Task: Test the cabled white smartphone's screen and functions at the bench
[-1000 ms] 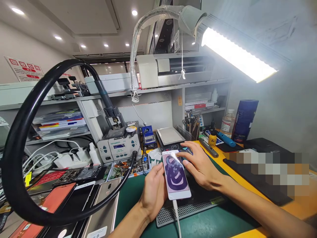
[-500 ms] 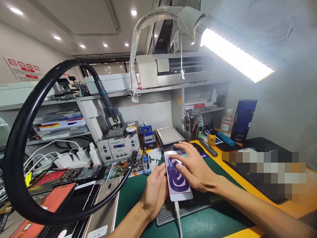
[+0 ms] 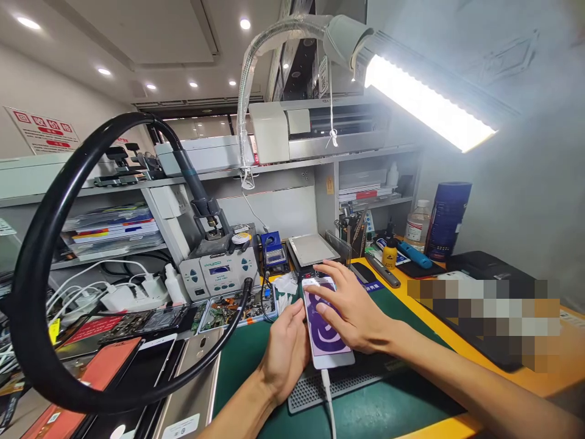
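A white smartphone (image 3: 329, 341) with a lit purple and pink screen is tilted up above the work mat. My left hand (image 3: 286, 347) holds it along the left edge, thumb upward, with the other fingers partly hidden behind it. Over the screen's upper part hovers my right hand (image 3: 354, 308), fingers spread and holding nothing; whether a fingertip touches the glass I cannot tell. A white charging cable (image 3: 327, 390) is plugged into the phone's bottom end. Beneath lies a dark perforated pad (image 3: 315, 396) on the green mat (image 3: 365, 408).
A thick black hose (image 3: 27, 274) loops at left from the hot-air station (image 3: 223, 274). Several phones, including a gold one (image 3: 192, 378), lie at left. A parts tray (image 3: 237, 311) sits behind my left hand. A bright lamp (image 3: 429, 103) hangs overhead; bottles (image 3: 415, 225) stand at right.
My right hand has shifted slightly left over the screen. The left hand and the phone stay almost where they were; the whole view has shifted a little.
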`<state>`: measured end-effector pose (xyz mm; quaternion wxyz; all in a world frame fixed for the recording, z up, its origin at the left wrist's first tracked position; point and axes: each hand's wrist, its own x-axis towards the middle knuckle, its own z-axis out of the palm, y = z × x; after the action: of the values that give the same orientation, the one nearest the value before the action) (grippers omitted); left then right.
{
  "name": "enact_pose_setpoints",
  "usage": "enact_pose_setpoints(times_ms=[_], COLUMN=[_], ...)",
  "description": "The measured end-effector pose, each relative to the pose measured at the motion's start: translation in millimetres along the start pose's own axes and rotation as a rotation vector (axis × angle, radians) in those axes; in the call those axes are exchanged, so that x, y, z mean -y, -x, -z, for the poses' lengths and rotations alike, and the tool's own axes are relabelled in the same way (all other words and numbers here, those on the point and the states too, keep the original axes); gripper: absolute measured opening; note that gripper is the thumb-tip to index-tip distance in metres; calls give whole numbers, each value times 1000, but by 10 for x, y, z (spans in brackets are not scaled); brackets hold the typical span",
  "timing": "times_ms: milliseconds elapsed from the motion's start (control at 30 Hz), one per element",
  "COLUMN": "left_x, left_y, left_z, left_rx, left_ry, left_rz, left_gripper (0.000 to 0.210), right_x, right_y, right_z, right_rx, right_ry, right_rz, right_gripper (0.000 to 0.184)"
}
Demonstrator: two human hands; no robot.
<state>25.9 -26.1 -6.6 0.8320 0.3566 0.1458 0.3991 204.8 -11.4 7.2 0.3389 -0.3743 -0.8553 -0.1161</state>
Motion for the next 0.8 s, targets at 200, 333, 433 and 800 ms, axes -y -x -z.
enact_pose_setpoints(times_ms=[200, 333, 433, 800], left_x=[-7, -13, -18, -26], left_y=[-12, -24, -19, -12], left_z=[8, 10, 0, -16], left_rx=[-6, 0, 2, -7], left_ry=[2, 19, 31, 52], left_rz=[9, 0, 4, -2], left_gripper=[50, 50, 50, 47], right_x=[40, 68, 75, 107], right_y=[25, 32, 36, 66], right_z=[30, 51, 61, 86], right_rx=[13, 15, 21, 44], right_ry=[-33, -51, -59, -103], right_rz=[29, 46, 46, 66], right_gripper=[36, 34, 34, 31])
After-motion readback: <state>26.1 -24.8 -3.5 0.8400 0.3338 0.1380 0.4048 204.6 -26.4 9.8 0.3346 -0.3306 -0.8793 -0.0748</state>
